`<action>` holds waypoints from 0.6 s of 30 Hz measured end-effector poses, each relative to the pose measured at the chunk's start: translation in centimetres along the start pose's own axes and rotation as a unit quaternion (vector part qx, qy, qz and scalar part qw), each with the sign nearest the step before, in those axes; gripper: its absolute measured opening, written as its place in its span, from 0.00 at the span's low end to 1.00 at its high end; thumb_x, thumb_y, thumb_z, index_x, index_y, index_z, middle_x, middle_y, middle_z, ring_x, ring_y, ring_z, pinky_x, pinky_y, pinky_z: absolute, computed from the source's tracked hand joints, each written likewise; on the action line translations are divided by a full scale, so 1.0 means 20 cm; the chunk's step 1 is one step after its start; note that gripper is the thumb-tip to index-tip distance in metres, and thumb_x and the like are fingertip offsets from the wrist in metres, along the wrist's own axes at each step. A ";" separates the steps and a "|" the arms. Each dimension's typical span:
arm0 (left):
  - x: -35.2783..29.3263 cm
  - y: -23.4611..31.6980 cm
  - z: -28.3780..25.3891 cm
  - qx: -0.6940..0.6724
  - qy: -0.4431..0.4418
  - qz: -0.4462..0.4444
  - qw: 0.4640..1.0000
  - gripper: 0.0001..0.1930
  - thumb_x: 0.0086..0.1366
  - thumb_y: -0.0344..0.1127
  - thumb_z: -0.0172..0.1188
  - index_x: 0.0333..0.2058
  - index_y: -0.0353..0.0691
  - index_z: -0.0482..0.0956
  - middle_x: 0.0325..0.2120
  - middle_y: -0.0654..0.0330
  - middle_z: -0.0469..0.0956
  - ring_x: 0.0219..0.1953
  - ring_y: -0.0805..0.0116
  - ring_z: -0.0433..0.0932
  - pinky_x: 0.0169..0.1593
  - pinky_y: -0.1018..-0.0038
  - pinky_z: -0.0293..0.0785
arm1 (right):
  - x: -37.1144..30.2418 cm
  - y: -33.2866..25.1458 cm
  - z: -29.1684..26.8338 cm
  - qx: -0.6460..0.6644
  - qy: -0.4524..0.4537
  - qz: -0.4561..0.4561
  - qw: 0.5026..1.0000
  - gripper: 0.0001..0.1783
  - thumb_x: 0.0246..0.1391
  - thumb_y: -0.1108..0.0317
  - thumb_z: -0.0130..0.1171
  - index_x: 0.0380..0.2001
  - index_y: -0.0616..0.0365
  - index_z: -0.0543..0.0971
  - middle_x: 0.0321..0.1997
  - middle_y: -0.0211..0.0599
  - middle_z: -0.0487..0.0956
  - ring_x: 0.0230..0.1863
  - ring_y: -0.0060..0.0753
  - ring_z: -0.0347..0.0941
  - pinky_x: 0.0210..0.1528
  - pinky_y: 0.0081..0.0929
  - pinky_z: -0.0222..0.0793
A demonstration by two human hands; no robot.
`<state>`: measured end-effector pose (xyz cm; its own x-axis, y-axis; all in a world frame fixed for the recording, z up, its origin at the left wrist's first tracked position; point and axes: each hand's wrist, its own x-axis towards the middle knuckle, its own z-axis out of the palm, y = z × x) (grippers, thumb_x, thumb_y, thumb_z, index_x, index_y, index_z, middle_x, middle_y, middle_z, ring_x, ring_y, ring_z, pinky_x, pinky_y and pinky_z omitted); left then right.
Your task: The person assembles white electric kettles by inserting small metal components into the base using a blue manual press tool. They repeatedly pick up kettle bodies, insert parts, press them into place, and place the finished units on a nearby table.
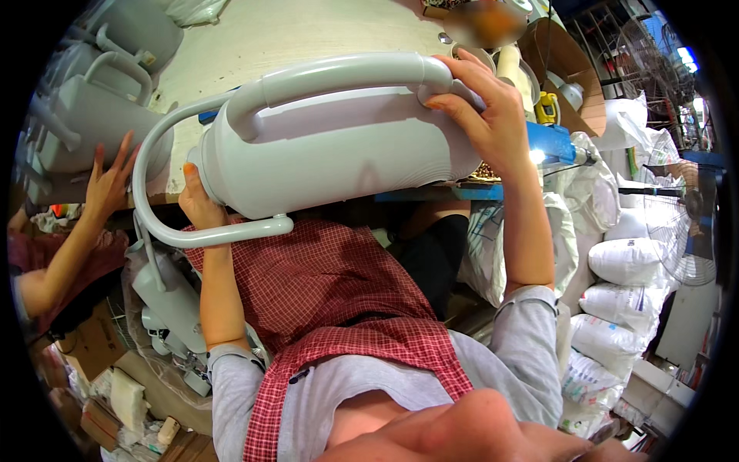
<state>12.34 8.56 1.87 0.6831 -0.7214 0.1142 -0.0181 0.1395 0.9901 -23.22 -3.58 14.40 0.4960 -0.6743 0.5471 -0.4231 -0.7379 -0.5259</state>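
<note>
A large pale grey thermos jug (339, 154) lies on its side in front of me, above my lap at the table's front edge. It has a long curved side handle (346, 71) and a thin hoop handle (142, 165) looping round its left end. My left hand (202, 202) grips that left end inside the hoop, thumb up, its other fingers mostly hidden behind the jug. My right hand (485, 108) closes round the right end, with thumb and fingers at the root of the side handle. The jug's far underside cannot be seen.
More grey jugs (108, 115) stand on the table (254, 38) at the left, with a co-worker's hand (112, 181) beside them. Another jug (165, 292) is below. At right are a blue tool (550, 142), a cardboard box (566, 69), stacked white sacks (623, 296) and a fan (677, 223).
</note>
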 end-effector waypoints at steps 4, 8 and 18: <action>-0.01 0.02 0.00 -0.007 0.002 0.007 1.000 0.28 0.72 0.53 0.48 0.29 0.30 0.81 0.23 0.61 0.79 0.24 0.77 0.73 0.29 0.79 0.69 | -0.02 0.02 0.03 -0.003 0.011 0.010 1.000 0.18 0.48 0.66 0.65 0.44 0.59 0.80 0.42 0.43 0.82 0.43 0.47 0.77 0.67 0.49 0.58; 0.04 -0.02 -0.05 0.013 -0.031 -0.046 0.998 0.25 0.74 0.52 0.43 0.35 0.34 0.80 0.27 0.61 0.80 0.25 0.76 0.76 0.28 0.78 0.72 | -0.04 0.01 0.03 -0.011 0.051 0.026 0.998 0.18 0.49 0.64 0.65 0.44 0.58 0.80 0.44 0.42 0.82 0.46 0.47 0.77 0.67 0.50 0.56; 0.01 -0.11 0.06 0.081 -0.047 0.053 0.994 0.25 0.72 0.53 0.45 0.40 0.34 0.77 0.34 0.59 0.79 0.34 0.70 0.77 0.38 0.71 0.75 | -0.06 -0.01 0.14 0.015 0.042 0.049 0.998 0.21 0.50 0.57 0.63 0.46 0.52 0.79 0.40 0.38 0.82 0.48 0.41 0.75 0.68 0.54 0.48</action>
<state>11.65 7.28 -0.24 0.6002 -0.7696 0.2179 -0.2089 0.1121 0.9715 -21.58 -2.55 12.16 0.3877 -0.7444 0.5436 -0.4423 -0.6677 -0.5988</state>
